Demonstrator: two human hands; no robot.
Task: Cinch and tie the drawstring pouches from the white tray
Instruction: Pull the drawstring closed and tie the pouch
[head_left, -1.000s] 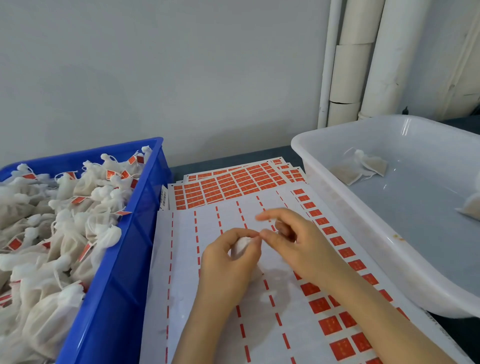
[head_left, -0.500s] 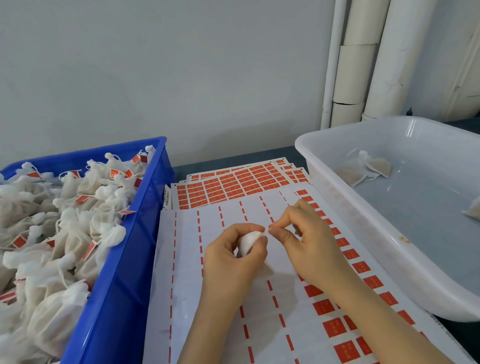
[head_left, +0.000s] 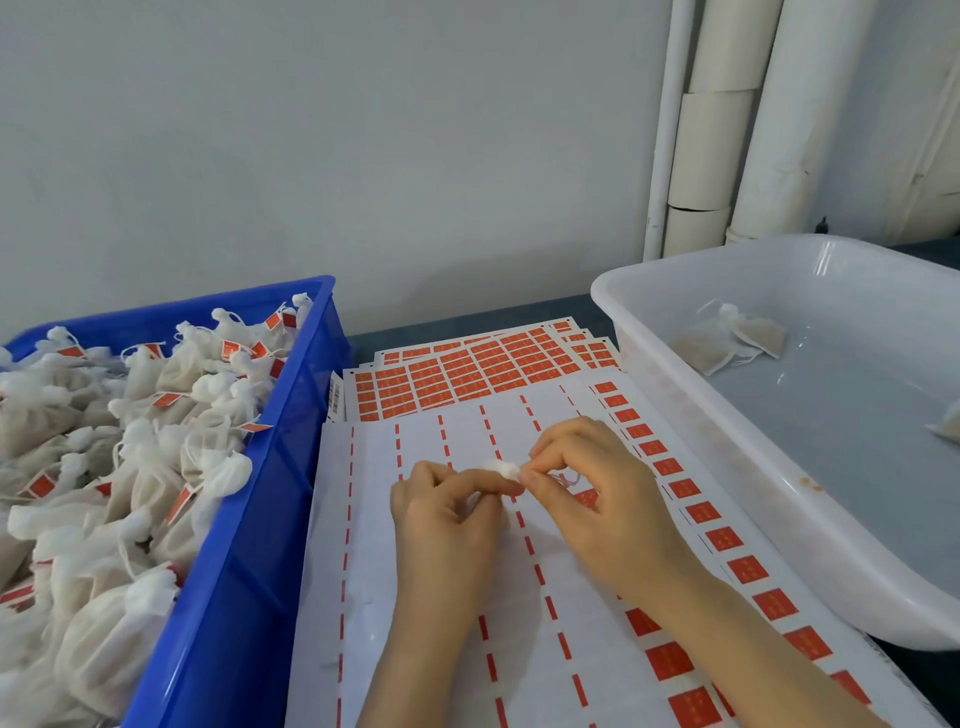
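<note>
A small white drawstring pouch (head_left: 503, 468) shows only its gathered top between my two hands, over the sheets of red labels. My left hand (head_left: 447, 506) grips the pouch, whose body is hidden under the curled fingers. My right hand (head_left: 587, 493) pinches the pouch's thin string right beside the neck, thumb and forefinger pressed together. The white tray (head_left: 727, 483) stands at the right with two flat untied pouches (head_left: 727, 338) at its far end and another pouch (head_left: 948, 428) at the frame's right edge.
A blue crate (head_left: 249, 545) on the left is heaped with several tied pouches (head_left: 130, 467) bearing red tags. Label sheets (head_left: 467, 374) with red stickers cover the table between crate and tray. White pipes (head_left: 737, 130) run up the wall behind.
My hands have drawn closer together at the pouch's neck. My right hand's fingers, spread wide a second ago, are now pinched on the string. The left hand has turned knuckles-up.
</note>
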